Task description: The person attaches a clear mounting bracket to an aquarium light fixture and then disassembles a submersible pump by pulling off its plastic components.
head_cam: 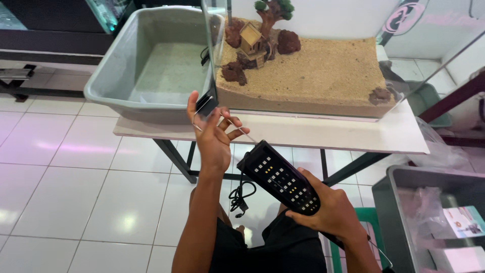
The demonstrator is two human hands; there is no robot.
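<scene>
**Light bar in my right hand, small bracket in my left, in front of the glass tank**

A white desk [323,135] stands ahead of me on black metal legs. On its left end sits a grey plastic tub [151,60], with a layer of pale sand in its bottom. Beside it, filling the rest of the desk, is a glass tank [303,65] with a sloped bed of tan sand, dark reddish rocks [235,71], a small wooden house [251,39] and a miniature tree [273,10] at the back. The tank's near left corner stands just beyond my raised left hand. To my right, off the desk, a grey bin [434,217] holds clear plastic bags and a printed leaflet. The floor is white glossy tile.

The light bar [280,177] is a long black housing, tilted from lower right to upper left, its underside turned up to show rows of small pale diodes. A black cable [240,194] hangs in loops beneath it, over the floor, below the desk's front edge.

My right hand [328,212] is clamped around the lower end of the light bar. My left hand [212,134] is raised with fingers spread, pinching a small black bracket [206,104] between thumb and fingertips; a thin wire leg [242,132] runs from it toward the bar's upper end.
</scene>
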